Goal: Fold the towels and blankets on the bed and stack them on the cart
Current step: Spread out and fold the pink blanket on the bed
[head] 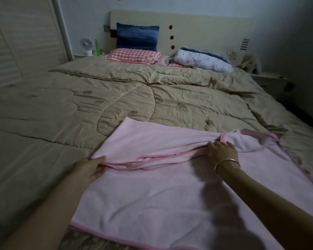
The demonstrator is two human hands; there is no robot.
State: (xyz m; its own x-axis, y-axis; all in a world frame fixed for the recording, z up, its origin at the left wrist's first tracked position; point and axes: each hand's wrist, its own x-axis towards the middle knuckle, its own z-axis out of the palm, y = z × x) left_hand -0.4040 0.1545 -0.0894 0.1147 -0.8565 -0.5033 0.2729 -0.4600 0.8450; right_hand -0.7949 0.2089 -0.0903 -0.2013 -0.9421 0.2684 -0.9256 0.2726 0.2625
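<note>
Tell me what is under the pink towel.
The tan quilt lies under the pink towel and shows around its edges. Anything else beneath the towel is covered.

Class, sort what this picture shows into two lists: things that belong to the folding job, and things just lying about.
Job: pink blanket, gripped by the left hand and the right hand.
Lying about: beige quilt, blue pillow, checked pillow, small white fan.
</note>
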